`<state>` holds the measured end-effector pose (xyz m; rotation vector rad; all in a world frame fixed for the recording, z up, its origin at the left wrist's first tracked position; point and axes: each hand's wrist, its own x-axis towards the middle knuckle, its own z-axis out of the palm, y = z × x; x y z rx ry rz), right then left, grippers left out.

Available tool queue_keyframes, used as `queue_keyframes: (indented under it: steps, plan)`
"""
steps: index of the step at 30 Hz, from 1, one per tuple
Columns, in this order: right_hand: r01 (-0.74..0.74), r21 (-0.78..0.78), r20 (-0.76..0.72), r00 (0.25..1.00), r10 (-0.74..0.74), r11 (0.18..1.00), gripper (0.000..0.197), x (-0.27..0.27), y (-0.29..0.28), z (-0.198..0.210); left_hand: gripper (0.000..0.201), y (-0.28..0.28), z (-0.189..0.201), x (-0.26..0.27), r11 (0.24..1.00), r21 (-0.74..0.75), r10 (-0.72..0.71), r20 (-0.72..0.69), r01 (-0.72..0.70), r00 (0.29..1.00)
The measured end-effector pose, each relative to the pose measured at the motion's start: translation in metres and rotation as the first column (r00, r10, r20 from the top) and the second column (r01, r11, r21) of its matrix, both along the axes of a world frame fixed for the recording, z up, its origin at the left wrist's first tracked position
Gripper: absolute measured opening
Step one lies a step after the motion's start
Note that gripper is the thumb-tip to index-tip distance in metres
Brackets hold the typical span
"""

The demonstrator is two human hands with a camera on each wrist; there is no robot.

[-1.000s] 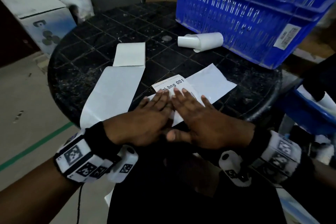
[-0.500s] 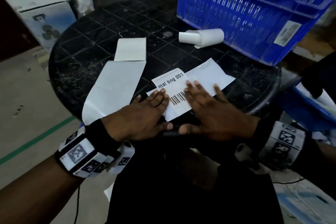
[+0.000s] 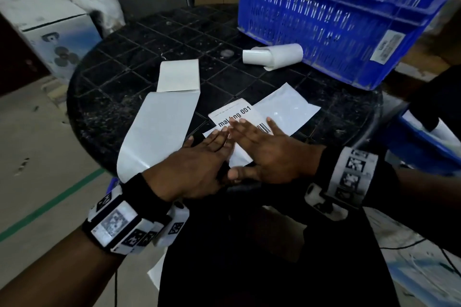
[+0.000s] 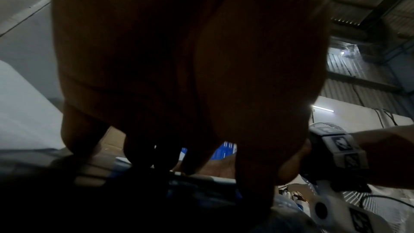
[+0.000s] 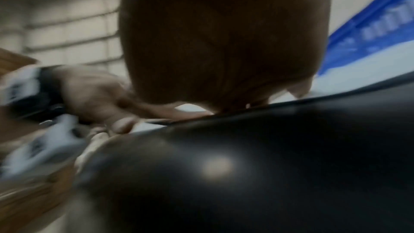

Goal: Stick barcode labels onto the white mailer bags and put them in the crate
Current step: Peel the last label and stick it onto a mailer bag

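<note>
On the near edge of the round black table point(image 3: 119, 97), your 2 hands lie flat, palms down, side by side. Your left hand point(image 3: 199, 169) rests with straight fingers on the near corner of the white mailer bag point(image 3: 287, 109), and your right hand point(image 3: 269, 154) spreads its fingers over the barcode label point(image 3: 234, 113) stuck on that bag (the print reads "001" past your fingertips, with a few bars showing). Neither hand grips anything. Left of the bag, a long strip of glossy label backing point(image 3: 159, 129) runs toward the table edge, folded at its far end. A roll of labels point(image 3: 274, 56) lies on its side just beside the blue crate point(image 3: 336, 20), which sits on the far right of the table. Both wrist views are dark and blurred, showing only your palms from below.
</note>
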<state>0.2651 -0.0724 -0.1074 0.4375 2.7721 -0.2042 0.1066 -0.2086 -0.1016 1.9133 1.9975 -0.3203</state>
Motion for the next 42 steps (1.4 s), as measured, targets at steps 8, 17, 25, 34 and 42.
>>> queue_keyframes:
  steps: [8, 17, 25, 34, 42]
  plan:
    - [0.128, 0.028, -0.153, 0.981, -0.122, 0.991, 0.105, 0.003, 0.066, 0.022, 0.09, -0.003, -0.005, 0.0, 0.999, 0.05, 0.009, -0.004, -0.009, 1.0]
    - [0.142, -0.039, -0.18, 0.973, -0.147, 0.989, 0.042, -0.042, 0.125, 0.046, 0.125, -0.008, -0.014, -0.007, 0.986, 0.165, -0.018, 0.007, 0.016, 1.0]
    - [0.139, -0.161, -0.444, 0.874, -0.198, 0.977, 0.021, -0.008, 0.097, 0.068, 0.092, -0.021, 0.009, -0.009, 0.754, 0.608, 0.033, 0.345, -0.25, 0.938]
    - [0.077, -0.299, -0.574, 0.782, -0.243, 0.951, 0.018, 0.03, 0.046, 0.113, 0.052, 0.014, 0.035, 0.013, 0.483, 0.849, 0.117, 0.181, -0.216, 0.976]
    - [0.023, -0.283, -0.605, 0.772, -0.197, 0.959, 0.014, 0.037, 0.036, 0.116, 0.058, 0.015, 0.043, 0.011, 0.52, 0.843, 0.083, 0.112, -0.139, 0.99]
